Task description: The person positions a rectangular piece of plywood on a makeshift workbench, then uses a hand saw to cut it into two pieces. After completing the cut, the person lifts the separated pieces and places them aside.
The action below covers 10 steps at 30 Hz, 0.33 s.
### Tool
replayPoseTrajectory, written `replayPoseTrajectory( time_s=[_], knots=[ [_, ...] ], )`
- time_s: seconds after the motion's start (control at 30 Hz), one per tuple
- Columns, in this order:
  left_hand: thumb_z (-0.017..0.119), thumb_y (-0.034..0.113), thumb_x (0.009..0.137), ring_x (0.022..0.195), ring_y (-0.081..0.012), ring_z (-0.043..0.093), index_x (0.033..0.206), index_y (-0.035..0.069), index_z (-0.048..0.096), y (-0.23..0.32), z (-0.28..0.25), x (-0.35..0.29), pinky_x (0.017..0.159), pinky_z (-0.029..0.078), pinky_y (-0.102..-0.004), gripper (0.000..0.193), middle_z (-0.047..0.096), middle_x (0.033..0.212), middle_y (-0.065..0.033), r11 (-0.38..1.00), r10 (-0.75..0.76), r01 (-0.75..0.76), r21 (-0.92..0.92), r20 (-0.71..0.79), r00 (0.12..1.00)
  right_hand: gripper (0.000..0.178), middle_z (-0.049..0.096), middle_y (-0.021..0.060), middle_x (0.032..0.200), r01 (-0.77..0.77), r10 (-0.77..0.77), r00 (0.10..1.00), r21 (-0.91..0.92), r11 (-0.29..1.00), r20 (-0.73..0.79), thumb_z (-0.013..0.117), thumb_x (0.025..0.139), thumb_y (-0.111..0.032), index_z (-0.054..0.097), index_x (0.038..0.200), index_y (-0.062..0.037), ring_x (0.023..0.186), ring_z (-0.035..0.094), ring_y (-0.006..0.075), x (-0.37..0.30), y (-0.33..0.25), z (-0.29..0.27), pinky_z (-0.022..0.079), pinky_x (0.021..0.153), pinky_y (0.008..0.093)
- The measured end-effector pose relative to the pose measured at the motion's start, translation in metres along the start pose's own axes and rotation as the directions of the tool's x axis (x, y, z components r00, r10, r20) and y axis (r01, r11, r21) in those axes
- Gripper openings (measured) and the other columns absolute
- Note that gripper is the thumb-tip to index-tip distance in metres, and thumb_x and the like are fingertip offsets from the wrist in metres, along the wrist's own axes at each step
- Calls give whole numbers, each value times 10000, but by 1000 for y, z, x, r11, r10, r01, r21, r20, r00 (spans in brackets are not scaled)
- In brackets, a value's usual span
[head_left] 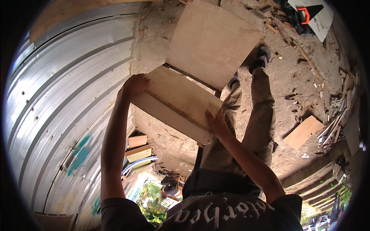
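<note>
In front of me stands a chair-like piece with a wide, pale square board [212, 42] and a narrower wooden panel [181, 98] nearer me. Dark frame bars show in the gap between the two. A pale strip [171, 121] with small dark holes runs along the panel's near side. My left hand [135, 85] is closed round the panel's left end, its fingertips on the top face. At the right end, my right hand [218, 124] grips the panel with its fingers over the edge. The undersides of both grips are hidden.
Corrugated metal sheeting [69, 96] rises on the left. An orange handle [304, 16] lies on dark and white material at the far right. A loose board [303, 132], wood scraps [335, 115] and debris cover the dirt floor. My legs [256, 107] stand right of the piece.
</note>
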<state>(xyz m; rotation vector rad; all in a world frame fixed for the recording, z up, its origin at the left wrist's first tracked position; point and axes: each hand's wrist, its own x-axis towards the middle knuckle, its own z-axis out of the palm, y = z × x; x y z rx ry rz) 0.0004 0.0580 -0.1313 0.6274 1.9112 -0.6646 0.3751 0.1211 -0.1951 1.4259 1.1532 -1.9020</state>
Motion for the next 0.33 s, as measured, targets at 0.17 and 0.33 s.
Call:
replayPoseTrajectory(
  time_s=[0.17, 0.33],
  knots=[
    [524, 387, 936, 1042, -376, 655, 1097, 9, 662, 8, -12, -53, 913, 512, -481, 434, 674, 1076, -252, 981, -77, 86, 172, -59, 995, 945, 90, 406, 1536, 52, -9, 992, -350, 935, 124, 490, 940, -579, 180, 1471, 139, 1485, 65, 454, -34, -29, -19, 199, 1174, 521],
    [478, 514, 965, 1011, -376, 655, 1090, 77, 606, -4, -18, -81, 896, 493, -519, 472, 670, 1064, -229, 983, -83, 100, 156, -112, 990, 974, 0, 396, 1548, 90, -61, 985, -174, 981, 162, 479, 938, -611, 144, 1499, 112, 1480, 40, 467, -48, -16, -17, 177, 1188, 519]
  ],
)
